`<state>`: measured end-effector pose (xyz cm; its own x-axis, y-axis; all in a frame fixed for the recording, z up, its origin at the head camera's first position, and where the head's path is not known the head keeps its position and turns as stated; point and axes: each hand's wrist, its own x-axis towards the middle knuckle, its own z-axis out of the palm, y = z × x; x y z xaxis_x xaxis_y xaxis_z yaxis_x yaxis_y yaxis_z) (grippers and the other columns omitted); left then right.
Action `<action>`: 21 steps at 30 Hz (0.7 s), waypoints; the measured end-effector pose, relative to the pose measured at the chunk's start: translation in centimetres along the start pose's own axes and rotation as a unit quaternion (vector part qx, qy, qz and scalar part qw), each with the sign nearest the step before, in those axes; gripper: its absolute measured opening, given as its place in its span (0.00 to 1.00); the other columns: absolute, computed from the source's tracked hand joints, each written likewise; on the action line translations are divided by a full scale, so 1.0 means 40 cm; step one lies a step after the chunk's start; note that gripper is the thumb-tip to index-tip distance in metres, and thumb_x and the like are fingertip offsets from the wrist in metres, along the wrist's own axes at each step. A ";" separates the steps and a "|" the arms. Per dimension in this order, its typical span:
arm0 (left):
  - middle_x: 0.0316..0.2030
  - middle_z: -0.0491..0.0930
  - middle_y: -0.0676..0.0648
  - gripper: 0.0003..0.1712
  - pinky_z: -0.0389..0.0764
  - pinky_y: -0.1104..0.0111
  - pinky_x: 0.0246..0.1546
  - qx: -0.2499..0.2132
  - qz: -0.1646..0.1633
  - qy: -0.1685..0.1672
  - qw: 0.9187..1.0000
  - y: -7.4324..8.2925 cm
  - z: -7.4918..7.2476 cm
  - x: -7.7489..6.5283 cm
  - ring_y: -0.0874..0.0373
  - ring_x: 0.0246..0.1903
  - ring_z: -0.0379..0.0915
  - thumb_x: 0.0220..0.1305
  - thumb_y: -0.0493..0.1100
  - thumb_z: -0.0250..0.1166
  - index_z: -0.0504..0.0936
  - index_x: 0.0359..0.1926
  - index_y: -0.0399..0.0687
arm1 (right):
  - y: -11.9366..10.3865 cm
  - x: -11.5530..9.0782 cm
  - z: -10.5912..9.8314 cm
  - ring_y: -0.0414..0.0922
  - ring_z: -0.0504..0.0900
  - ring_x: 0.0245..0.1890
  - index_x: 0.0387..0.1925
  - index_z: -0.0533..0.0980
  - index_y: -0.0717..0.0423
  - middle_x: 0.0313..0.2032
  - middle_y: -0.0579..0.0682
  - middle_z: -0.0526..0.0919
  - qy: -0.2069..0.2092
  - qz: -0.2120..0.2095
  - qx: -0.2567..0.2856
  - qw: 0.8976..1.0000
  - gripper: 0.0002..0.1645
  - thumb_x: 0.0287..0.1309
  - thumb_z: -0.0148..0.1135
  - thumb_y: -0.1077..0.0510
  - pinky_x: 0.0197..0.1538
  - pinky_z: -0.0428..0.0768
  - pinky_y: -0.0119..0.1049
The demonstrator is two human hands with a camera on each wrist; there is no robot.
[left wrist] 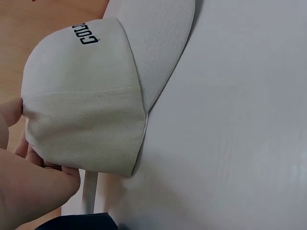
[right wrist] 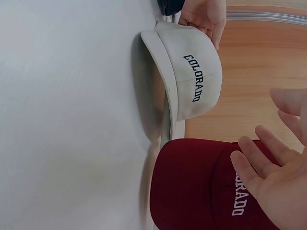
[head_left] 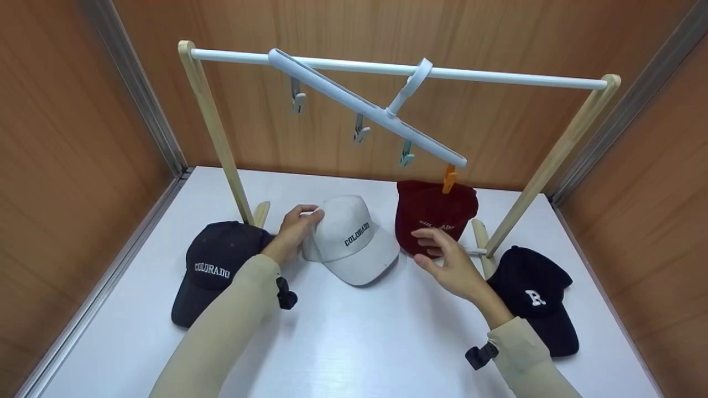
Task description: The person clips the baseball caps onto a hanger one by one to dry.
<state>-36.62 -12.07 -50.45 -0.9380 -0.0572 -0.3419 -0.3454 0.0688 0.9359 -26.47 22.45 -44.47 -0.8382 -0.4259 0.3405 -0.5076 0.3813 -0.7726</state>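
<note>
White cap handling: likely light and soft in the crown [head_left: 337, 213], with a stiffer brim [head_left: 359, 265]; the matte cloth should grip well, and little about it seems fragile.
Best hold: probably the back edge, where pinching would crease neither brim nor front.
White cap looks: off-white, fine-ribbed, dark COLORADO lettering [head_left: 357, 234] on the front, brim toward 5 o'clock.
White cap [head_left: 326, 235] place: mid-table [head_left: 343, 337]; whether lifted, cannot tell.
Left hand [head_left: 296, 229]: pinching the cap's 10 o'clock edge between thumb and fingers.
Right hand [head_left: 453, 265]: fingers loosely spread before the red cap [head_left: 412, 207]; contact unclear.
Red cap: 3 o'clock of the white, under an orange clip [head_left: 449, 179].
Dark cap [head_left: 221, 249]: 8 o'clock.
R cap [head_left: 517, 276]: 4 o'clock.
Hanger [head_left: 343, 97]: 12 o'clock, on the rail [head_left: 514, 77].
</note>
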 end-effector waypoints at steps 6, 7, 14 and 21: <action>0.53 0.73 0.47 0.26 0.63 0.53 0.62 -0.015 0.030 0.016 0.999 0.003 0.004 -0.006 0.52 0.56 0.67 0.64 0.56 0.64 0.72 0.60 0.57 | 0.003 0.000 0.003 0.56 0.76 0.57 0.59 0.71 0.61 0.57 0.57 0.76 0.001 -0.001 0.007 1.000 0.24 0.61 0.63 0.66 0.56 0.74 0.60; 0.53 0.73 0.47 0.25 0.63 0.54 0.61 -0.014 0.036 0.018 0.999 0.004 0.006 -0.007 0.52 0.55 0.67 0.64 0.56 0.64 0.73 0.60 0.57 | 0.003 -0.001 0.003 0.56 0.76 0.57 0.59 0.71 0.62 0.57 0.57 0.76 0.001 -0.001 0.007 1.000 0.24 0.61 0.63 0.67 0.56 0.74 0.60; 0.47 0.76 0.47 0.21 0.66 0.58 0.55 -0.017 0.073 0.030 0.997 0.007 0.016 -0.019 0.53 0.49 0.70 0.66 0.54 0.63 0.74 0.58 0.58 | 0.002 0.001 0.006 0.57 0.76 0.57 0.59 0.71 0.61 0.57 0.57 0.76 0.001 -0.002 0.003 1.000 0.24 0.61 0.63 0.67 0.56 0.74 0.60; 0.44 0.80 0.47 0.20 0.70 0.62 0.52 -0.008 0.125 0.044 0.991 0.015 0.027 -0.026 0.54 0.46 0.73 0.65 0.52 0.64 0.75 0.56 0.56 | -0.001 0.001 0.009 0.57 0.76 0.57 0.59 0.71 0.60 0.57 0.56 0.76 0.000 0.002 -0.001 1.000 0.24 0.62 0.63 0.66 0.56 0.74 0.59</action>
<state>-35.88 -10.90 -49.63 -0.9877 -0.1265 -0.0920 -0.1021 0.0759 0.9919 -26.42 22.12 -44.63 -0.8398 -0.4249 0.3378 -0.5051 0.3837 -0.7731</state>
